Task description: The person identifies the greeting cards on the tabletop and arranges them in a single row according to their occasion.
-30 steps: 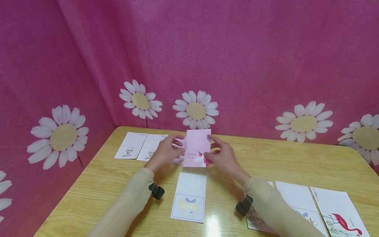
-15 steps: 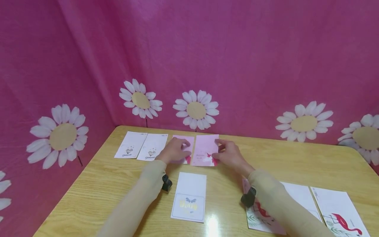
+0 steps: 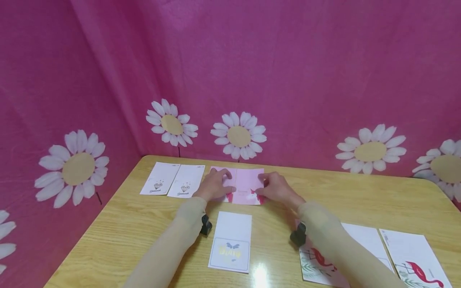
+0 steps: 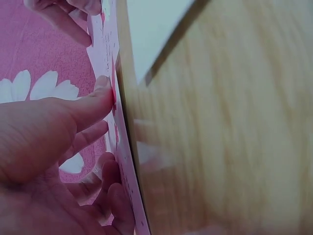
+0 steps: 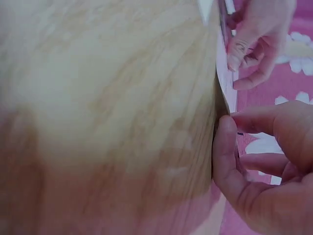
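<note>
Your right grip (image 3: pixel 279 188) is grasping the right pink card (image 3: pixel 248 184) at its right-hand edge, thumb and fingers bent about it; in the right wrist view that card's near edge appears raised a little by your thumb. Your left grip (image 3: pixel 212 184) isn't clenched: its fingers rest loosely on the left pink card (image 3: pixel 229 182), and its thumb presses on the face of it. The two cards lie side by side near the back of the surface (image 3: pixel 144 240), their inner edges meeting in a thin seam, with red-and-white pictures along their near ends.

Just nearer to you, apart from the pair, lies the winged card (image 3: pixel 230 244), white with yellow lettering in a framed lower half. Left of your left grip you have two diamond cards side by side, the outer one (image 3: pixel 160 179) and the inner one (image 3: pixel 186 181).

At your near right lie the left flamingo card (image 3: pixel 317 262), partly under your right sleeve (image 3: pixel 335 244), then a white card (image 3: pixel 367 242), also partly covered, then the right flamingo card (image 3: pixel 417 256). You wear a black device at each wrist. Behind the surface hangs a pink curtain (image 3: pixel 295 72) with large white daisies.
</note>
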`<state>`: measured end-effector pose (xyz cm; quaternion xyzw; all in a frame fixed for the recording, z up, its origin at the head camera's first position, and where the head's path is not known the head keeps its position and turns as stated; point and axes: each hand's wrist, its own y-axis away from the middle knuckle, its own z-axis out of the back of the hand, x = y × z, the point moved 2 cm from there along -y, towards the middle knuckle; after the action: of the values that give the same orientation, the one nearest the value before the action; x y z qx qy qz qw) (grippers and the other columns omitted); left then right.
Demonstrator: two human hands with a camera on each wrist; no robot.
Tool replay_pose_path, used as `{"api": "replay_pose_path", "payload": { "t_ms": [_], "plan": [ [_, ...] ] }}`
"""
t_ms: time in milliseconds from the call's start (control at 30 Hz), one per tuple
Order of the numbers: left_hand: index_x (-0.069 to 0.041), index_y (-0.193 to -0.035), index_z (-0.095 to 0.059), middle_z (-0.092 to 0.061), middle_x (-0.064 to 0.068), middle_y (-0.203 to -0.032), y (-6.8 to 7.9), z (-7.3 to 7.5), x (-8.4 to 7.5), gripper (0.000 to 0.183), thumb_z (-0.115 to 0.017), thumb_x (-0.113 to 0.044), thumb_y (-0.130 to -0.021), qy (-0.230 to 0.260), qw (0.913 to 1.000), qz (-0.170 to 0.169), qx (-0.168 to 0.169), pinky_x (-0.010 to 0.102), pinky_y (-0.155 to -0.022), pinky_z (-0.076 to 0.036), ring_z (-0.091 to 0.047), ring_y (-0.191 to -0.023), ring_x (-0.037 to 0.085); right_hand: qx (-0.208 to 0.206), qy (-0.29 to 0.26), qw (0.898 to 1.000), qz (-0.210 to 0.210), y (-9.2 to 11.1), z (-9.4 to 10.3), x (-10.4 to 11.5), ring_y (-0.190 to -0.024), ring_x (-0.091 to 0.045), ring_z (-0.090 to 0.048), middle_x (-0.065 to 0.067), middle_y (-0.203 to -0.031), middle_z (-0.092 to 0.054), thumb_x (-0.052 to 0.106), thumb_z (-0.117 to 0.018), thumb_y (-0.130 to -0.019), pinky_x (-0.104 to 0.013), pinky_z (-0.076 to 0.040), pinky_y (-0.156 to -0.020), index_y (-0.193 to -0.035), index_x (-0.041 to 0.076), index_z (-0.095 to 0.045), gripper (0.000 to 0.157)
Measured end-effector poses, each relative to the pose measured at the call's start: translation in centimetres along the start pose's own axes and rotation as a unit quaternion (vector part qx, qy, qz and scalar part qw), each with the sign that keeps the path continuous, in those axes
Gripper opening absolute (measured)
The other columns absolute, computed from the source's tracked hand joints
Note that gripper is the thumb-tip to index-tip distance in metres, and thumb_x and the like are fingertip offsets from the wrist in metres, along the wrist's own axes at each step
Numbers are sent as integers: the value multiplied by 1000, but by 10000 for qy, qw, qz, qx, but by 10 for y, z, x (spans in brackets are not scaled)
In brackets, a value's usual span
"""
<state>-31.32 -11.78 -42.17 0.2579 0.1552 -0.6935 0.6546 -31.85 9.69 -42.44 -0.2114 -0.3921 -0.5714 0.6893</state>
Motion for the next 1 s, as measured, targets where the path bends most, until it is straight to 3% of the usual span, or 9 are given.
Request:
{"api": "replay_pose_path", "payload": {
  "t_ms": [133, 200, 300, 533, 700, 1000],
  "plan": [
    [-19, -127, -64, -53, 14, -129, 1, 0, -2, 39, -76, -32, -92, -42, 10000, -43, -48, 54, -107, -46, -51, -118, 34, 0, 635, 9976, 264, -2, -2, 4, -59, -14, -50, -4, -69, -48, 8, -73, -91, -24, -46, -57, -100, -4, -65, 18],
    [-19, -127, -64, -53, 14, -130, 0, -1, -3, 38, -76, -32, -92, -103, 9999, -66, -57, 54, -107, -47, -51, -118, 34, 28, 1050, 9936, 410, -3, -3, 6, -61, -15, -48, -3, -64, -45, 9, -73, -91, -25, -41, -58, -84, 1, -58, 19],
    [-19, -126, -64, -54, 13, -131, 0, -1, -5, 38, -76, -32, -92, -250, 9996, -118, -87, 53, -107, -47, -51, -117, 33, 45, 1583, 9864, 432, -4, -3, 10, -69, -19, -51, -4, -69, -51, 13, -76, -90, -27, -43, -63, -83, 5, -60, 19],
    [-19, -126, -64, -55, 11, -129, -3, -1, -10, 39, -75, -35, -93, -705, 9973, -198, -98, 51, -103, -49, -52, -113, 31, -163, 3092, 9501, 383, -2, -1, 17, -100, -29, -49, -12, -104, -56, 31, -81, -87, -45, -52, -82, -85, 9, -70, 24],
    [-19, -129, -65, -56, 12, -130, 1, -3, -11, 42, -75, -38, -93, -1034, 9942, -277, -113, 55, -104, -47, -50, -117, 32, -2, 3222, 9444, 659, 0, 0, 15, -92, -26, -53, -8, -92, -61, 31, -80, -88, -42, -52, -82, -86, 8, -69, 25],
    [-19, -131, -66, -57, 12, -133, 7, -2, -9, 43, -73, -39, -94, -1326, 9900, -373, -297, 63, -105, -43, -49, -119, 33, 123, 2571, 9580, 1266, 1, 2, 9, -70, -17, -50, -2, -69, -56, 33, -79, -89, -28, -43, -65, -81, 8, -64, 31]
  ]
}}
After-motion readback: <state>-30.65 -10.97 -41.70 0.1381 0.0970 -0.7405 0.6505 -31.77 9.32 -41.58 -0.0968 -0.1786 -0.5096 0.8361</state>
